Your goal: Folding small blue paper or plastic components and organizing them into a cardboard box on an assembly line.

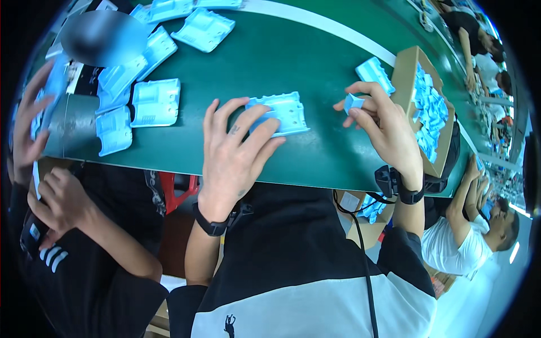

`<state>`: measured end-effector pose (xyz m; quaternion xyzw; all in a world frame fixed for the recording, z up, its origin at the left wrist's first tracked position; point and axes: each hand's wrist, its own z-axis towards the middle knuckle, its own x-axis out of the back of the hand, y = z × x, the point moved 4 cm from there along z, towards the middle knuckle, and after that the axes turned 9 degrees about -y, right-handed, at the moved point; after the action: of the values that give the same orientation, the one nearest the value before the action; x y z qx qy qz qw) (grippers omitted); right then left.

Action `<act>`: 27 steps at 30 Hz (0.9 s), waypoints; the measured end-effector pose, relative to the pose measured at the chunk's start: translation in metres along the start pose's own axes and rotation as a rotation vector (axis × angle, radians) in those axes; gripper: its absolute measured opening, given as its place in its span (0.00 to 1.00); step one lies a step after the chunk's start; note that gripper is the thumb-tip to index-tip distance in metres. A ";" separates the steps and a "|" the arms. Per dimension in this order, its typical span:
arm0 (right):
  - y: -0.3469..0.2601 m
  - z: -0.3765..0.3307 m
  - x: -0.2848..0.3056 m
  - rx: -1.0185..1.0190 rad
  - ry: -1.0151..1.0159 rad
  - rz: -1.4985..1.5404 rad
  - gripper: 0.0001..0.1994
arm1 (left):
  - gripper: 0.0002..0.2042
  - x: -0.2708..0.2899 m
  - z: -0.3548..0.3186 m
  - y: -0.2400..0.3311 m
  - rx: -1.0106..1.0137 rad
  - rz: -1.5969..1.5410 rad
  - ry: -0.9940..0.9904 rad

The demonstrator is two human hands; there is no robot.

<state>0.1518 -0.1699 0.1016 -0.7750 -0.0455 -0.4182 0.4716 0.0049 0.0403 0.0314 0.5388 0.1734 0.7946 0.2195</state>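
Blue shell [292, 111] lay by the bench's [236, 67] near edge, long axis roughly along it. My left hand [234, 147], nearer, covered its left end; grip, couldn't tell. Rightward, apart, my right hand [387, 121] pinched a small blue piece [353, 103].

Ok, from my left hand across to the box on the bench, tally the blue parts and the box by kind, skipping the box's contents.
Blue shells: 2, one under the left hand, one beside the box
Small blue piece: 1, in the right hand
Box: 1
Total: 4
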 end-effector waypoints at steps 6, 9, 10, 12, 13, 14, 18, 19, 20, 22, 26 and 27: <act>0.008 0.015 -0.012 -0.151 -0.107 -0.201 0.16 | 0.12 -0.004 -0.001 -0.006 0.003 0.001 0.025; 0.023 0.027 -0.022 -0.066 -0.168 -0.271 0.15 | 0.12 -0.001 -0.002 -0.004 0.005 0.005 0.024; 0.021 0.024 -0.020 -0.065 -0.171 -0.269 0.15 | 0.13 0.001 -0.003 -0.003 0.005 -0.005 0.020; 0.006 0.019 -0.006 -0.142 -0.064 -0.267 0.14 | 0.13 0.002 -0.005 -0.001 0.009 -0.020 0.019; 0.004 0.017 -0.002 -0.182 -0.011 -0.265 0.14 | 0.13 0.003 -0.006 -0.001 0.014 -0.018 0.019; 0.005 0.018 -0.001 -0.180 -0.015 -0.264 0.14 | 0.13 0.003 -0.006 0.000 0.011 -0.013 0.021; -0.002 0.020 0.000 0.275 0.074 -0.659 0.12 | 0.13 0.003 -0.002 -0.001 -0.009 -0.008 0.013; 0.000 0.022 -0.002 0.300 0.062 -0.645 0.12 | 0.13 0.002 -0.002 -0.001 -0.012 -0.003 0.010; 0.002 0.024 -0.004 0.325 0.051 -0.632 0.11 | 0.12 0.001 -0.002 -0.002 -0.015 0.002 0.007; -0.004 0.027 -0.008 0.377 0.044 -0.605 0.11 | 0.12 0.003 -0.002 -0.001 -0.013 0.005 0.009; -0.041 0.029 -0.025 0.379 0.032 -0.363 0.08 | 0.12 0.002 -0.004 -0.002 -0.021 -0.017 -0.008; -0.044 0.032 -0.031 0.395 0.009 -0.387 0.08 | 0.12 0.002 -0.004 -0.002 -0.025 -0.007 -0.014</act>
<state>0.1310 -0.1107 0.1042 -0.6431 -0.2712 -0.4869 0.5252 0.0008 0.0427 0.0307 0.5411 0.1637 0.7921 0.2303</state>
